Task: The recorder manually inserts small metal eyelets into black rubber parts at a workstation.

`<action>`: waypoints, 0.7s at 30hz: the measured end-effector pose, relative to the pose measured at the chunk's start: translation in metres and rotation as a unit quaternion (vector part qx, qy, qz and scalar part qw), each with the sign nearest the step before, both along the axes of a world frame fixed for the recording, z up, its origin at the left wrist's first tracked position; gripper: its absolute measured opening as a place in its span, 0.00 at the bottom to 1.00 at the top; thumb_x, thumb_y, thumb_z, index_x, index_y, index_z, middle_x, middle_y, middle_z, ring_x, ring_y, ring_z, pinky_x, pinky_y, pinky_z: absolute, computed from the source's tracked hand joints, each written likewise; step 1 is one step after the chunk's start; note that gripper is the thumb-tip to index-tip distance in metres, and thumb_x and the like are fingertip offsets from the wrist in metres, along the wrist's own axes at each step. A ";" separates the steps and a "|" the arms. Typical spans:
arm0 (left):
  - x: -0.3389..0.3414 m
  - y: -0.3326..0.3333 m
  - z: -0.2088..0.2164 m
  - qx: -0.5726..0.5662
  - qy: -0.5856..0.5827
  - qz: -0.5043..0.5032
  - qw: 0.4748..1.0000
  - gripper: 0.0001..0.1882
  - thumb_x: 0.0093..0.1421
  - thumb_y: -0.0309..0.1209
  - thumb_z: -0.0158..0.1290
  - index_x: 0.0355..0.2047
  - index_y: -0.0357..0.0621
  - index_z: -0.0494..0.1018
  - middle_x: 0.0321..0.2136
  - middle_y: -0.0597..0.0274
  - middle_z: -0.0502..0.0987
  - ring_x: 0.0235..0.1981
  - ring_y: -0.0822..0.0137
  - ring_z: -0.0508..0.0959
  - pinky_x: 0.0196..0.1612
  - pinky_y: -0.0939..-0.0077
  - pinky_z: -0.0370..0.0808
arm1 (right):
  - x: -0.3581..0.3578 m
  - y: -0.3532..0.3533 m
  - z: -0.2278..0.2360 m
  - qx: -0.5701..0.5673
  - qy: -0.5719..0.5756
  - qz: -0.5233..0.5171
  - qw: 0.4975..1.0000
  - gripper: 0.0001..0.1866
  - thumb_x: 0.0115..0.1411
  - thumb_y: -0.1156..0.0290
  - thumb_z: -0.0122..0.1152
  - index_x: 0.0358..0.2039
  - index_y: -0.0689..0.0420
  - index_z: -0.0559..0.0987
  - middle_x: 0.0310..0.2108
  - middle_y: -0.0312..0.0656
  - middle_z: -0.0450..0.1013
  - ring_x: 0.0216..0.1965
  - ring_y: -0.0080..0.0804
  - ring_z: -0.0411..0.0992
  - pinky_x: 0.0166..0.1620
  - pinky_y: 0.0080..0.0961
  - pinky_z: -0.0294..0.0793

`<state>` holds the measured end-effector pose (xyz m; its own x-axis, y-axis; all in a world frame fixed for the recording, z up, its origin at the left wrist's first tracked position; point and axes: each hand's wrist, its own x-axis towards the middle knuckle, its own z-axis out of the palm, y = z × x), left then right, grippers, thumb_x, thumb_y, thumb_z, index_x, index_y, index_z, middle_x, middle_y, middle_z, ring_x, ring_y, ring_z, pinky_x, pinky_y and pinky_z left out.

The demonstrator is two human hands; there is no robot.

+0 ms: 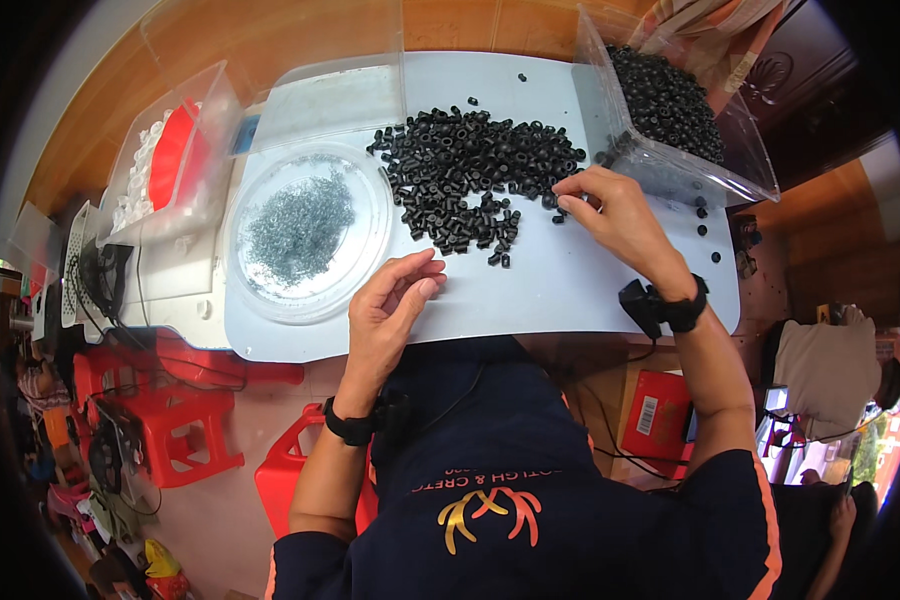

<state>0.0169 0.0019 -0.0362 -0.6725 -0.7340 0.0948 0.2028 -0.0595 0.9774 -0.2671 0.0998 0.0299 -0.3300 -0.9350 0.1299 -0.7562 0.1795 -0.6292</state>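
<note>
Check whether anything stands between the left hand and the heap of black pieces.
Nothing visible stands between the left hand and the heap of black pieces; the round tray lies left of that gap.

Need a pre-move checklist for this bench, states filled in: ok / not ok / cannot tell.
1. Right hand at the black pile: ok, fingertips at its right edge.
2. Part gripped by right hand: cannot tell, fingertips too small to read.
3. Left hand empty: cannot tell, curled fingers hide the palm.
4. Round tray free of black parts: ok, only small translucent pieces visible.
5. Black parts all gathered: not ok, strays beside the right-hand clear bin.
</note>
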 end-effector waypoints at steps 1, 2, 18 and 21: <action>0.001 -0.001 -0.001 -0.002 0.000 -0.003 1.000 0.17 0.63 0.19 0.51 0.53 0.33 0.72 0.44 0.52 0.77 0.46 0.65 0.78 0.51 0.73 0.74 | -0.002 -0.002 -0.010 0.000 -0.001 0.001 1.000 0.09 0.56 0.73 0.62 0.37 0.62 0.82 0.31 0.45 0.76 0.30 0.37 0.74 0.37 0.29 0.74; 0.001 -0.001 -0.001 -0.002 -0.001 -0.002 1.000 0.17 0.63 0.19 0.51 0.53 0.33 0.72 0.44 0.52 0.77 0.46 0.65 0.78 0.51 0.73 0.74 | -0.004 -0.005 -0.018 0.017 0.051 -0.002 0.999 0.08 0.56 0.73 0.62 0.36 0.61 0.81 0.32 0.45 0.76 0.32 0.39 0.74 0.37 0.31 0.74; -0.006 0.008 0.011 -0.049 0.006 0.001 0.999 0.15 0.64 0.20 0.51 0.51 0.34 0.74 0.43 0.54 0.78 0.43 0.68 0.79 0.49 0.76 0.75 | 0.054 -0.001 -0.006 0.006 -0.373 0.064 0.926 0.10 0.58 0.74 0.64 0.41 0.60 0.77 0.31 0.32 0.72 0.26 0.15 0.68 0.29 0.15 0.68; -0.014 0.013 0.019 -0.085 0.027 0.028 0.996 0.16 0.62 0.19 0.53 0.51 0.37 0.75 0.42 0.54 0.78 0.42 0.68 0.80 0.46 0.77 0.76 | 0.076 0.000 0.006 0.034 -0.475 0.079 0.876 0.14 0.60 0.71 0.65 0.44 0.61 0.77 0.34 0.34 0.75 0.28 0.15 0.70 0.30 0.14 0.71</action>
